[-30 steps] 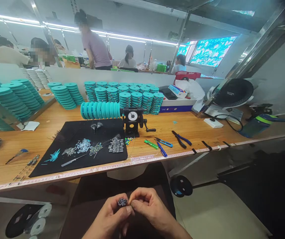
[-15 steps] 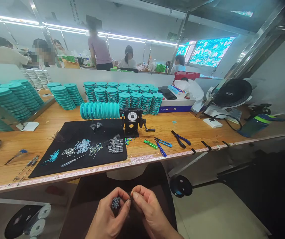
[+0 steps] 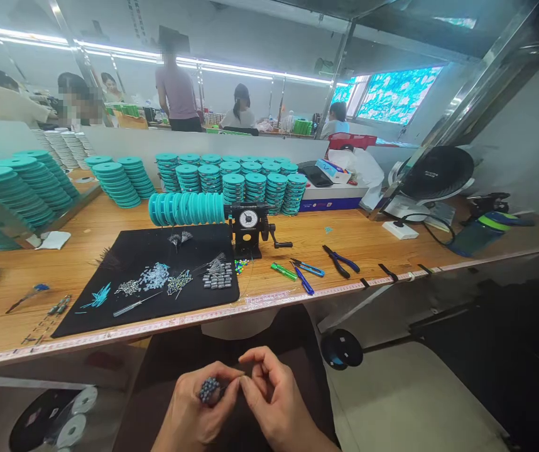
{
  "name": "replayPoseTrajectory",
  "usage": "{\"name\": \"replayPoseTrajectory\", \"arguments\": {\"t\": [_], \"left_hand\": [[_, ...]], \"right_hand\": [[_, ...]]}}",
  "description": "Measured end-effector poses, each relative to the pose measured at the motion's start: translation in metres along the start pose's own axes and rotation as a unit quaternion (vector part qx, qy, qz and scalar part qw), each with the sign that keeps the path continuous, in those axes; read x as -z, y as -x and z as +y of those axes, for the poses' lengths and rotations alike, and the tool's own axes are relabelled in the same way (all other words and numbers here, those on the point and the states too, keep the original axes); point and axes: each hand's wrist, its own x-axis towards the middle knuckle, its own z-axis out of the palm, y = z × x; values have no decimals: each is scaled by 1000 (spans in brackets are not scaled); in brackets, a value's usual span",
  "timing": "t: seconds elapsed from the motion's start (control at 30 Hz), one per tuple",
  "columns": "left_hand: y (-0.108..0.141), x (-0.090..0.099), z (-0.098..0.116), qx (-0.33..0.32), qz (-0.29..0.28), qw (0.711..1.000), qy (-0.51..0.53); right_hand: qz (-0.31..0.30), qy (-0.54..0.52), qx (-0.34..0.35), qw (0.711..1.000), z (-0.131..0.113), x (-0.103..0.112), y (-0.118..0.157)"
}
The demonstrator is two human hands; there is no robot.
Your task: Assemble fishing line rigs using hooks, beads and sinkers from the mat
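Below the table edge, my left hand [image 3: 198, 405] is closed around a bunch of small dark grey-blue beads [image 3: 210, 390], whose rounded ends show above the curled fingers. Its thumb and index fingertips are pressed together; whatever they pinch is too small to make out. Close beside it is my right hand [image 3: 276, 402], its index finger lifted away from the thumb. That thumb tip reaches the left fingertips. Nothing shows plainly between the right fingers. Both hands are over dark cloth [image 3: 156, 376] on my lap.
A black mat [image 3: 109, 307] carries small parts in piles and a thin tool. Behind it stands a hand-cranked winder [image 3: 248, 229] with teal spools [image 3: 187, 208]. Pliers [image 3: 340, 260], a blue cutter [image 3: 308, 268] and a green lighter [image 3: 283, 271] lie to the right. People sit and stand beyond.
My right index finger has lifted off the thumb, which it was touching before. The left hand has turned slightly, showing more of the bead bunch. The view has shifted a little.
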Motion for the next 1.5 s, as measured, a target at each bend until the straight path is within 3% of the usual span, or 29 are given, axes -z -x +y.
{"name": "replayPoseTrajectory", "arguments": {"t": [0.13, 0.23, 0.3, 0.37, 0.43, 0.5, 0.53, 0.67, 0.8, 1.0, 1.07, 1.17, 1.23, 1.37, 1.5], "left_hand": [[-2, 2, -1, 33, -11, 999, 11], [-4, 2, -2, 52, -31, 997, 38], [-3, 7, -4, 86, -47, 989, 115], [-1, 17, -8, 149, -36, 958, 243], [1, 30, -14, 219, 15, 902, 371], [2, 41, -20, 256, 67, 860, 435], [1, 45, -24, 263, 82, 854, 441], [-7, 53, -36, 241, 100, 901, 347], [-13, 51, -36, 179, 96, 966, 159], [-13, 25, -9, 69, 14, 997, 38], [-15, 20, -4, 53, -22, 998, 9], [-22, 23, -4, 29, -53, 998, -35], [-30, 30, -4, 15, -20, 998, -54], [-63, 45, 1, -6, 111, 979, -170], [-107, 49, 6, -25, 98, 957, -273]], "right_hand": [[-5, 181, 86, 980, -10, 5, 0], [-6, 211, 92, 973, -12, 4, -1], [9, 190, 71, 979, -8, 8, -4], [38, 125, 26, 991, 2, 17, -10], [66, 39, -34, 996, 15, 31, -19], [53, -30, -86, 994, 29, 45, -28], [28, -58, -107, 992, 34, 51, -30], [-108, -163, -176, 965, 43, 67, -32], [-156, -189, -182, 952, 33, 74, -28], [-250, -196, -120, 941, 11, 47, -21], [-220, -190, -115, 950, 9, 34, -21], [-104, -139, -117, 978, 16, 24, -23], [-47, -110, -107, 987, 21, 24, -25], [50, -61, -82, 994, 23, 33, -28], [31, -66, -34, 997, 18, 34, -23]]}}
